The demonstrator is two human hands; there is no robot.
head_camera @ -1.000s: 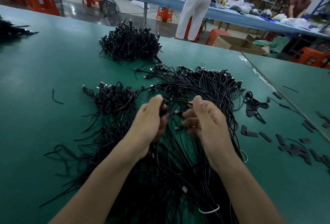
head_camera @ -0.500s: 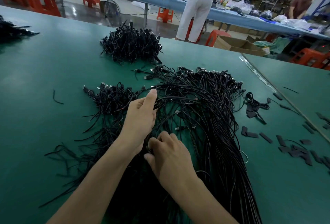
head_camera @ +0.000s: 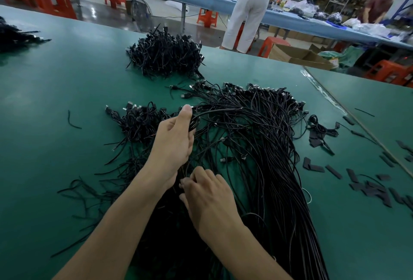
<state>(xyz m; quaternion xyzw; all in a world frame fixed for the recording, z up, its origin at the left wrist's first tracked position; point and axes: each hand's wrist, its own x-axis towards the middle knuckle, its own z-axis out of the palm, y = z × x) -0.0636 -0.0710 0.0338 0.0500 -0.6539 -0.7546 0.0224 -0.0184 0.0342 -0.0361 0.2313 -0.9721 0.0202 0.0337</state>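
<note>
Black cable strands (head_camera: 197, 121) are gripped in the curled fingers (head_camera: 190, 129) of the left hand (head_camera: 173, 143), with the thumb stretched up along them. Lower down, strands are pinched by the bent fingers (head_camera: 193, 178) of the right hand (head_camera: 207, 199), just beside the left wrist. Both hands are held over the main cable bundle (head_camera: 268, 156), which is fanned across the middle of the green worktop (head_camera: 55, 78) and runs off its near edge, plug ends toward the far edge. A smaller tangled pile (head_camera: 138, 123) is laid against the bundle's left side. A dense heap (head_camera: 165, 56) is set near the far edge, apart from the bundle. Another heap (head_camera: 15, 36) is cut off at the left edge. Flat black strips (head_camera: 368, 188) are scattered toward the right edge. Beyond the far edge, a person in white trousers (head_camera: 248, 16) is stood at a blue worktop (head_camera: 201, 0), with red stools (head_camera: 53, 2) and a cardboard box (head_camera: 297, 56) around.
</note>
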